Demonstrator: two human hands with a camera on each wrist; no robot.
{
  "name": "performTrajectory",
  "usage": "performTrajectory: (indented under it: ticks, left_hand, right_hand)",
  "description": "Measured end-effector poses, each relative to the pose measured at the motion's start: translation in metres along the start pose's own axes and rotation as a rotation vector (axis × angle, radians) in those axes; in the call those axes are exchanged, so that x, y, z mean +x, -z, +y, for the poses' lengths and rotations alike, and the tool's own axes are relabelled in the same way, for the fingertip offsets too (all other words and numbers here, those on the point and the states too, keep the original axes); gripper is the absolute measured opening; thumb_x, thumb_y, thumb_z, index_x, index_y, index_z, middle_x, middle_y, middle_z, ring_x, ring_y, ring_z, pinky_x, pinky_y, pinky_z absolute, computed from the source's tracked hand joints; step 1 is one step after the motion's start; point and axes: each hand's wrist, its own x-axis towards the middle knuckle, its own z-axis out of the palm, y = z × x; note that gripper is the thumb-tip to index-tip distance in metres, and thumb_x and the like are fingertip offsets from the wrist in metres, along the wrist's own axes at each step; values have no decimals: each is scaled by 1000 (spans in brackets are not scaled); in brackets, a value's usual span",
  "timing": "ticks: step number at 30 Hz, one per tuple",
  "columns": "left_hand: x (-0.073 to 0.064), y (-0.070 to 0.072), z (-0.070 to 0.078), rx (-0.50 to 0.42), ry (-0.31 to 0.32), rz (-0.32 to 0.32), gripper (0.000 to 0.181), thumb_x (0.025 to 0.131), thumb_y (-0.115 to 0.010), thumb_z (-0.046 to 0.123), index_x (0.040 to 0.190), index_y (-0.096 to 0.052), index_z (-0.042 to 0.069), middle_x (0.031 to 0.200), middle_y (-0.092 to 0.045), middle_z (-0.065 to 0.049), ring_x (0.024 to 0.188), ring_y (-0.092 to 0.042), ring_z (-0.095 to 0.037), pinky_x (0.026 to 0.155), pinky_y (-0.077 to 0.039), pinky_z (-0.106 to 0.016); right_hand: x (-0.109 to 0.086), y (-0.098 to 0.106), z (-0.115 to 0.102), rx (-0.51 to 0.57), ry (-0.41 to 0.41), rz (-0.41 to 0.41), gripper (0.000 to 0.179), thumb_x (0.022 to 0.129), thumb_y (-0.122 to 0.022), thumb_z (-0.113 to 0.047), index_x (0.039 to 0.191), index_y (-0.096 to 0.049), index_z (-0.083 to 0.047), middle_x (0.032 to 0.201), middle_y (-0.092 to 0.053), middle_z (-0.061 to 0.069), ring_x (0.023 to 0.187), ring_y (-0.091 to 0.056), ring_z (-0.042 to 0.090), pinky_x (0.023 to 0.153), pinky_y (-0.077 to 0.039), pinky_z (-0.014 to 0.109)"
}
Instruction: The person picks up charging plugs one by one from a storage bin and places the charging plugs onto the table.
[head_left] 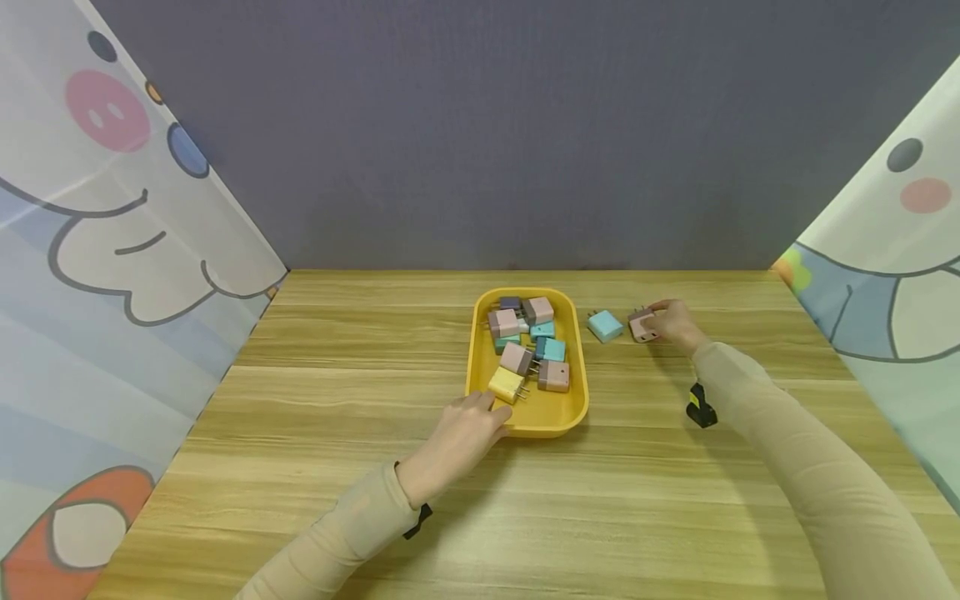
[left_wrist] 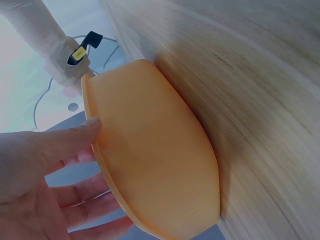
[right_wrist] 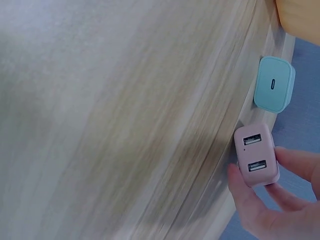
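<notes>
My left hand (head_left: 462, 433) grips the near left rim of a yellow plastic basket (head_left: 551, 432), thumb outside the wall (left_wrist: 150, 150) and fingers over the edge. Inside lie several wall chargers with metal prongs: a yellow charger (head_left: 507, 384) close to my fingertips, pink ones and teal ones. Right of the basket, my right hand (head_left: 677, 325) pinches a pink charger (right_wrist: 256, 154) between thumb and fingers at the tabletop; two USB ports face the right wrist camera. Just left of it lies a light blue charger (right_wrist: 274, 84) with a single small slot.
The wooden table (head_left: 360, 350) runs back to a dark grey panel (head_left: 480, 133). Printed cartoon curtains (head_left: 135, 200) flank both sides. A small black strap piece (head_left: 701, 407) hangs under the right sleeve.
</notes>
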Motion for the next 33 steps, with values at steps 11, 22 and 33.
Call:
performTrajectory:
  ticks: [11,22,33]
  left_hand:
    - [0,0,0,1,-7,17,14,76,-69,26,81,-64,14,75,-55,-1,64,-53,-13,52,-42,-24]
    - [-1,-1,1,12,-2,17,14,76,-68,26,83,-64,14,76,-56,-2,65,-54,-13,54,-44,-25]
    - [0,-2,1,17,-8,32,14,75,-69,26,81,-64,14,75,-55,-2,65,-54,-13,54,-44,-25]
  right_hand:
    - [1,1,1,-78,-21,14,52,88,-44,-8,128,-24,20,119,-38,37,88,-52,29,73,-47,35]
    - [-1,2,2,-115,-20,42,51,88,-44,-9,126,-27,20,120,-38,38,95,-49,35,69,-45,30]
    - [-1,3,5,-142,-11,57,50,87,-44,-12,125,-31,18,117,-42,37,88,-50,30,62,-42,24]
